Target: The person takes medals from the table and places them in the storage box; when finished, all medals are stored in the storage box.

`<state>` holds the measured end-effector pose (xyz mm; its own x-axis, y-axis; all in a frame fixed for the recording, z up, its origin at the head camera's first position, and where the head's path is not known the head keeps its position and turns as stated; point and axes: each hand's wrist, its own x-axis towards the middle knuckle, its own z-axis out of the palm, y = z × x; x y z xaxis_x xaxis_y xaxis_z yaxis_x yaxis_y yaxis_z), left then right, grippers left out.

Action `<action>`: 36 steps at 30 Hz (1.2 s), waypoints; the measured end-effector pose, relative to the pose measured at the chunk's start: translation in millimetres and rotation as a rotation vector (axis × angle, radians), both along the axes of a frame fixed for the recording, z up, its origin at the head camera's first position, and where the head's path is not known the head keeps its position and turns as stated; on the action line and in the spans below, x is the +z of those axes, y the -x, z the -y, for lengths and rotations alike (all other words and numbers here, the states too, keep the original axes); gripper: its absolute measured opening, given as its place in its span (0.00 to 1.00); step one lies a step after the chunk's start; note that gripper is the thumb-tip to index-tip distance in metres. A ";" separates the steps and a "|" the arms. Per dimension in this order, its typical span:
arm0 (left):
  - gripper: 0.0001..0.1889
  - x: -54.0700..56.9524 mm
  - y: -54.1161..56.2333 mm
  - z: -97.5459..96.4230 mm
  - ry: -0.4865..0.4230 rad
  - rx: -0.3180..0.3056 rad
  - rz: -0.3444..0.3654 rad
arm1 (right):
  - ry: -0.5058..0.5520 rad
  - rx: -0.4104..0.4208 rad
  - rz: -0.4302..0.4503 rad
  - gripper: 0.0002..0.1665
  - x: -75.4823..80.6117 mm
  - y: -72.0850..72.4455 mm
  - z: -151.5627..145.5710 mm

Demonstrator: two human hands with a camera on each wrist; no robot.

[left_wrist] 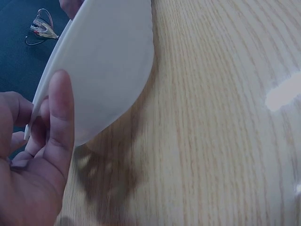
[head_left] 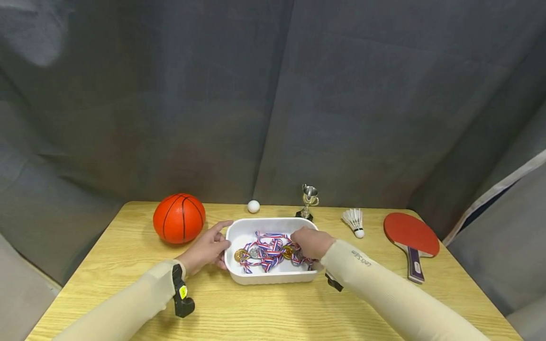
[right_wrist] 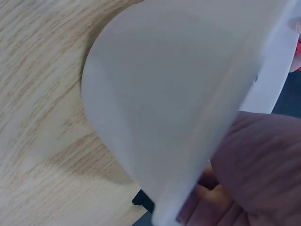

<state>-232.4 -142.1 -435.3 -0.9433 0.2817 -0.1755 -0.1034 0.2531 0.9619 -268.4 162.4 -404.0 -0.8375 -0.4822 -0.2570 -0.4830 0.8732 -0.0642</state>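
A white plastic tub (head_left: 273,278) stands on the wooden table, with several gold and silver medals (head_left: 240,255) on red, white and blue ribbons (head_left: 269,255) lying tangled inside. At its left end my left hand (head_left: 209,248) pinches the rim; the left wrist view shows the thumb and fingers on either side of the tub wall (left_wrist: 108,61). My right hand (head_left: 313,241) reaches over the right end, its fingers bent down among the medals. In the right wrist view, the right hand (right_wrist: 263,165) is partly behind the tub wall (right_wrist: 155,94); I cannot tell whether it grips a medal.
An orange-red basketball (head_left: 179,219) sits left of the tub. Behind it are a white ball (head_left: 253,206) and a small trophy cup (head_left: 308,201) on a black base. A shuttlecock (head_left: 355,221) and a red table tennis paddle (head_left: 411,234) lie to the right. Grey curtain (head_left: 273,104) hangs behind.
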 end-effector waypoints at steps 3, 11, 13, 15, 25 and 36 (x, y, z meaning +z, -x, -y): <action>0.35 -0.4 -1.0 -0.5 0.001 0.005 0.004 | 0.000 -0.002 0.006 0.08 -2.5 2.0 0.2; 0.35 0.3 -1.8 -1.9 0.014 0.019 0.009 | 0.001 0.008 0.007 0.07 -3.4 2.2 -0.6; 0.35 1.3 -0.9 -2.6 0.013 0.017 0.004 | 0.008 -0.004 0.021 0.06 -1.7 1.0 -1.0; 0.35 2.2 0.0 -3.1 0.008 0.013 -0.002 | 0.012 -0.018 0.035 0.04 1.6 -1.2 -1.2; 0.35 3.7 0.6 -1.9 0.019 0.013 -0.021 | 0.006 0.027 0.022 0.04 21.9 -17.7 -4.5; 0.34 5.6 -0.2 -1.6 0.024 0.013 -0.007 | 0.155 0.187 -0.104 0.06 28.4 -33.8 -26.0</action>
<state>-232.1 -140.4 -429.7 -0.9481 0.2655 -0.1750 -0.0998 0.2743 0.9565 -234.6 188.4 -375.7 -0.7483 -0.6578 -0.0857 -0.6460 0.7519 -0.1316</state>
